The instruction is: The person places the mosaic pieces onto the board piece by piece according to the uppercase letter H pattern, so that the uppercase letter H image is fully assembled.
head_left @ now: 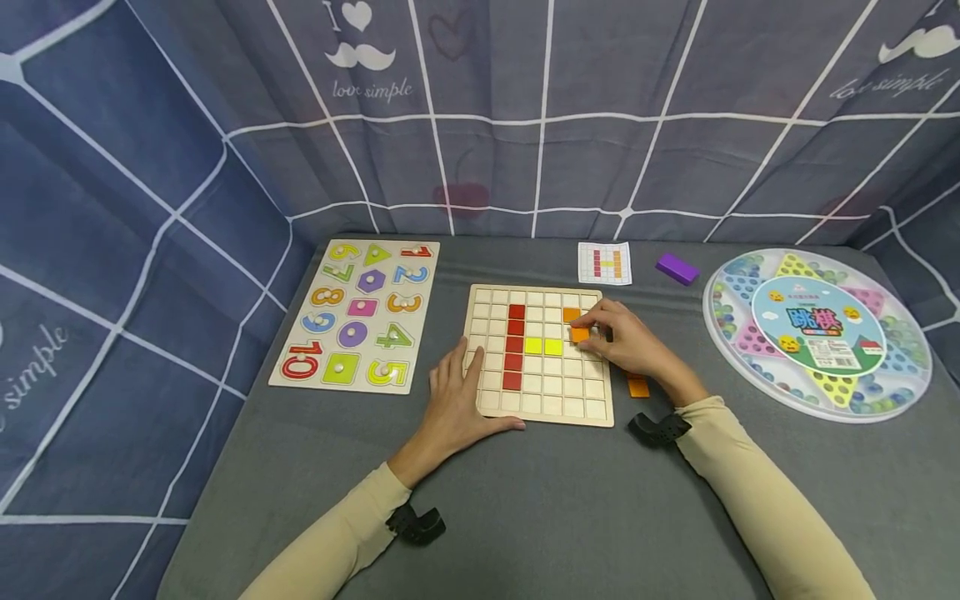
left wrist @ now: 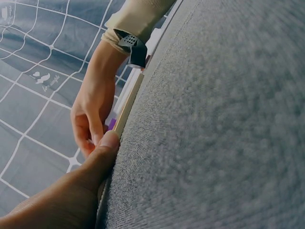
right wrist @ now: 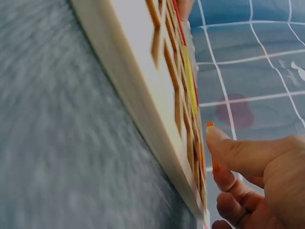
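A wooden grid board [head_left: 542, 408] lies on the grey table. It bears a column of several red tiles [head_left: 513, 344], two yellow tiles [head_left: 552, 347] beside that column and an orange tile [head_left: 572, 315] near the far right. My right hand [head_left: 626, 337] pinches another orange tile [head_left: 580, 334] between thumb and fingers, close over the board's right side; in the right wrist view its edge [right wrist: 210, 124] shows at the thumb tip. With fingers extended, my left hand [head_left: 457, 408] rests along the board's left edge, its thumb [left wrist: 110, 139] at the near edge.
Orange tiles [head_left: 638, 387] lie right of the board, by the right wrist. Behind it are a small pattern card [head_left: 604, 277] and a purple block [head_left: 677, 268]. A number puzzle [head_left: 352, 317] stands left, a round Chinese checkers set [head_left: 817, 333] right. Patterned curtains [head_left: 487, 158] enclose the table.
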Demonstrator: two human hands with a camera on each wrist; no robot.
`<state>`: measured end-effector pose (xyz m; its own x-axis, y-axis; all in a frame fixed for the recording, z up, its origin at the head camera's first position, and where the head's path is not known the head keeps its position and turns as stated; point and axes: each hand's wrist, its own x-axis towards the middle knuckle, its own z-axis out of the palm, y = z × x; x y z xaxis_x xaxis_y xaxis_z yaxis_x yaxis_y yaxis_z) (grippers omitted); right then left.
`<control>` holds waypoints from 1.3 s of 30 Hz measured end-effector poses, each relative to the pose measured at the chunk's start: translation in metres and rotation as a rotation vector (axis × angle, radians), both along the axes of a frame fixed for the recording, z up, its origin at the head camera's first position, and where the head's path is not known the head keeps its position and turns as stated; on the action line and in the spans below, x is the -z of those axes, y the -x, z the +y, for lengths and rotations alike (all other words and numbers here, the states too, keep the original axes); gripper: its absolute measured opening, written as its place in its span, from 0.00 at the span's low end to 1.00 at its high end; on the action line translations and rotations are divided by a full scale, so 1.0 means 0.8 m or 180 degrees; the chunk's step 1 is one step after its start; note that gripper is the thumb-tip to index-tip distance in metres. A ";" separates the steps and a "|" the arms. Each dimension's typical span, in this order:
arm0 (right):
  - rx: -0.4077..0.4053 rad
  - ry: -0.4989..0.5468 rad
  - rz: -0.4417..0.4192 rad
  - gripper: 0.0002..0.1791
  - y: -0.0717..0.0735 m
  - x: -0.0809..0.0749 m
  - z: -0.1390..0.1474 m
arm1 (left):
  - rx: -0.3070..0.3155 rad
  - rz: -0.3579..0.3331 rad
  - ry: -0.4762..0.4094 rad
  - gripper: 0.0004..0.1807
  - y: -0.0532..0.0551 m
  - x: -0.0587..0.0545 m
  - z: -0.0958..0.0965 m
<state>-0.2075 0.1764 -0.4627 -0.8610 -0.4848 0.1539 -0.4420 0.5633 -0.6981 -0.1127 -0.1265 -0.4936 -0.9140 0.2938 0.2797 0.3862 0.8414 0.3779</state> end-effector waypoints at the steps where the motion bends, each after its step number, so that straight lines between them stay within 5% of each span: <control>1: -0.0003 -0.0007 0.0007 0.16 0.001 0.000 -0.003 | -0.0006 -0.0001 0.0015 0.69 0.000 0.000 0.000; 39: 0.0200 0.0027 -0.0115 0.15 0.013 0.011 -0.015 | -0.0003 -0.0071 0.0060 0.70 0.000 0.001 -0.001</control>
